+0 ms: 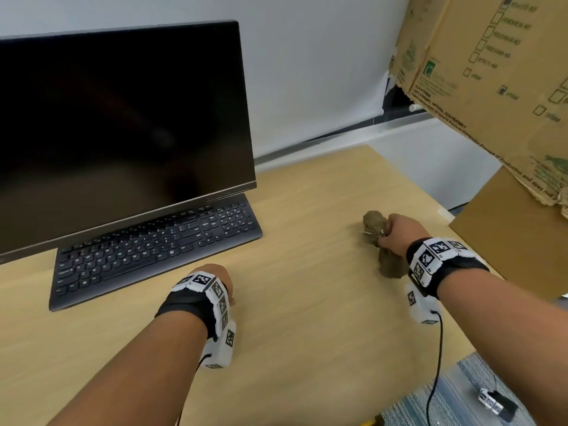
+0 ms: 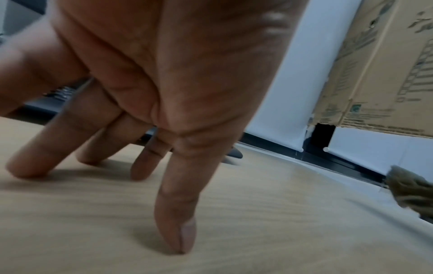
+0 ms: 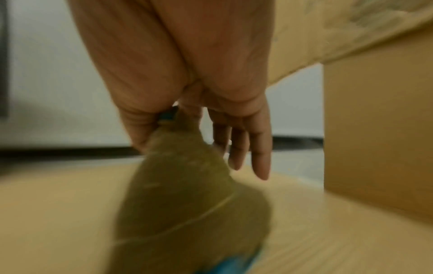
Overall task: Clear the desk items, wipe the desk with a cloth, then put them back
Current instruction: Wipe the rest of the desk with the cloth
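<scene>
The cloth [image 1: 382, 244], a brownish bunched rag, sits on the light wooden desk [image 1: 292, 348] toward its right side, grasped by the right hand [image 1: 401, 232] between thumb and forefinger while the other fingers [image 3: 260, 148] hang straight (the wrist view is blurred). The left hand [image 1: 219, 279] is released, its straight fingertips [image 2: 178, 239] planted on the bare desk just in front of the keyboard [image 1: 147, 244]. Behind the keyboard stands a dark monitor [image 1: 123, 118]. At the far right, a printed cardboard box [image 1: 479, 72] overhangs the desk edge.
</scene>
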